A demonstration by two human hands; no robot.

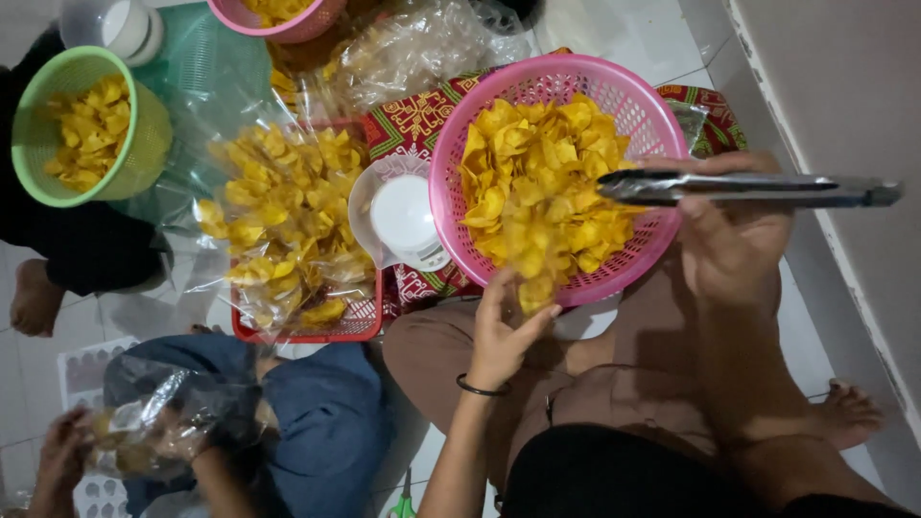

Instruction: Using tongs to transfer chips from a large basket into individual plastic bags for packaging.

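Note:
A pink plastic basket [633, 96] full of yellow chips [537, 182] rests in front of my knees. My right hand [734, 235] grips metal tongs [748, 189] that lie across the basket's right rim, tips over the chips. At the basket's near rim my left hand [504, 331], with a black band on its wrist, pinches a yellow chip [535, 293] between fingers and thumb.
A small white kitchen scale [408, 219] stands left of the basket. A red tray [317, 331] holds clear bags of chips [283, 216]. A green basket of chips [91, 125] sits on another person's lap at far left. Someone at lower left holds a clear bag [158, 422]. A wall [844, 86] runs on the right.

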